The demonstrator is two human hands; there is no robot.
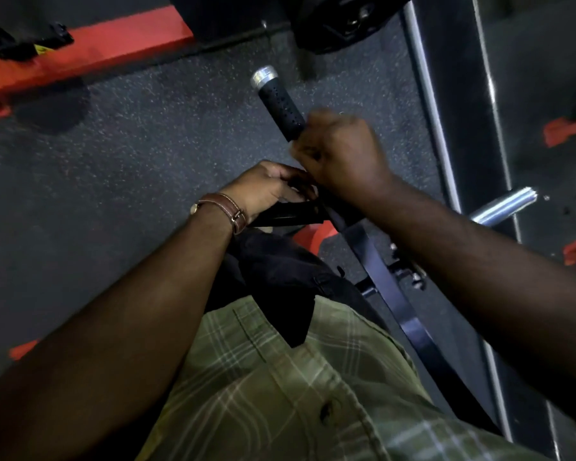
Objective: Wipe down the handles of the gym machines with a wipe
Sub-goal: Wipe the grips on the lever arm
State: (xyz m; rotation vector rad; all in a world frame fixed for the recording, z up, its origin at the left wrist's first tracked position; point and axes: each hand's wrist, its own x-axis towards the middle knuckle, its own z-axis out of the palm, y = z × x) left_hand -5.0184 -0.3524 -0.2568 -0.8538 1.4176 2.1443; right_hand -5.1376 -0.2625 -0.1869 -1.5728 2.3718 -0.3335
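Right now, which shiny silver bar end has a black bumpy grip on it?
The silver-capped handle with the black dimpled rubber grip, which the right hand holds. The bare shiny silver peg farther right has no grip.

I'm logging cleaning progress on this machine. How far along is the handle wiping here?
Done: nothing can be confirmed; the exposed upper part of the black grip shows no sign either way. In hand: the right hand is fisted round the grip's lower end, blurred, with only a pale edge that may be the wipe. The left hand holds the bar just below. Left: the upper grip, its silver end cap, and any other handles.
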